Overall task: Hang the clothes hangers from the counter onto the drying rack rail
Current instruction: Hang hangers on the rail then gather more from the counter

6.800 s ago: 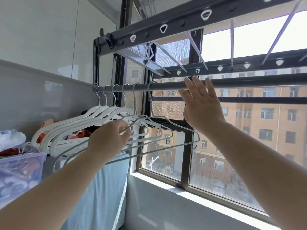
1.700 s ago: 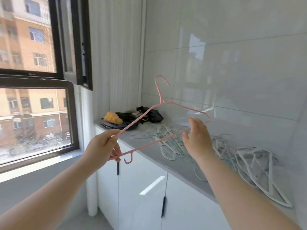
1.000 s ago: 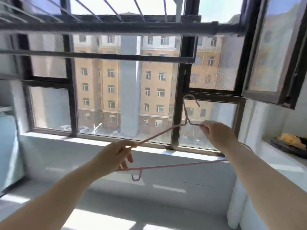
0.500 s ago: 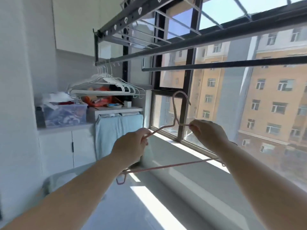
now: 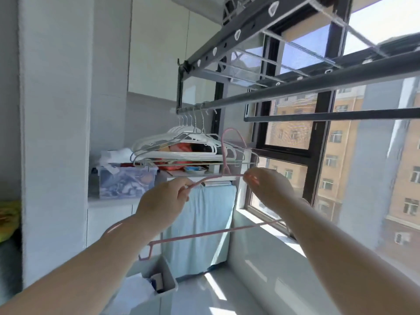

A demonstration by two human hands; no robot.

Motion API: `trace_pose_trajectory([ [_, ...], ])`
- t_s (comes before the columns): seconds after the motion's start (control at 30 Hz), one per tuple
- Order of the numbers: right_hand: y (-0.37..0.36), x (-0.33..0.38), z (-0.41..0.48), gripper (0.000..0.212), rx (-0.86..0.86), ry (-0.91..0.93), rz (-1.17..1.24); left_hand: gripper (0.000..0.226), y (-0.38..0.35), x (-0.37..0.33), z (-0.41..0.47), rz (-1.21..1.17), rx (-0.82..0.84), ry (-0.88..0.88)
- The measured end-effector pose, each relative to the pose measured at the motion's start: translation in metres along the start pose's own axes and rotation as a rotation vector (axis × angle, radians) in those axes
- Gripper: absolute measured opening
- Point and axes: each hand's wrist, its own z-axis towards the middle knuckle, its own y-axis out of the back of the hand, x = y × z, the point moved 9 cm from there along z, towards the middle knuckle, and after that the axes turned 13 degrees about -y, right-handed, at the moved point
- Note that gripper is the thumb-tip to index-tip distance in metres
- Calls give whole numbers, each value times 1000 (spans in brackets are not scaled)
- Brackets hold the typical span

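- The room is a narrow, sunlit balcony with white tiled walls and a pale floor [image 5: 227, 292], where a bright patch of sun lies below the window sill [image 5: 261, 226].
- A dark-framed window [image 5: 318, 155] fills the right side; an orange-brown apartment block [image 5: 336, 167] shows through the glass.
- At the far end a white cabinet top [image 5: 109, 202] carries one clear plastic box [image 5: 127, 183] of mixed items, with red and orange clutter just beside it.
- One light blue cloth [image 5: 204, 223] hangs down the cabinet front, and one white bin [image 5: 159, 283] stands on the floor near it.
- Overhead the dark rack has two long round bars: the drying rack rail [image 5: 295, 90], and a lower bar [image 5: 329, 115] nearer the glass.
- White hangers [image 5: 181, 142] are bunched at the rail's far left end — perhaps six or seven, as the hooks blur together.
- One pink hanger [image 5: 213, 233] is held in the air below the rail and touches neither bar; its hook points up, in front of the white bunch.
- The left hand [image 5: 161, 202] pinches the hanger's left shoulder between thumb and curled fingers.
- The right hand [image 5: 268, 189] pinches the right shoulder close to the neck — the bottom bar passes under that forearm.
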Motion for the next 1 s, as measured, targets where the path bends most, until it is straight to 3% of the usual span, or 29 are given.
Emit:
trace_pose_trajectory([
  [0.2, -20, 43, 54, 27, -58, 24, -81, 25, 12, 63, 45, 37, -107, -60],
  [0.33, -16, 77, 89, 28, -211, 59, -189, 22, 23, 105, 82, -9, -178, -101],
  [0.5, -5, 114, 126, 26, -441, 151, -585, 21, 28, 148, 133, 12, -200, -169],
  [0.7, 26, 118, 150, 34, -596, -46, -843, 22, 13, 161, 173, -36, -173, -193],
  [1.0, 45, 99, 157, 33, -538, -300, -904, 26, 5, 150, 205, -191, -201, -239],
])
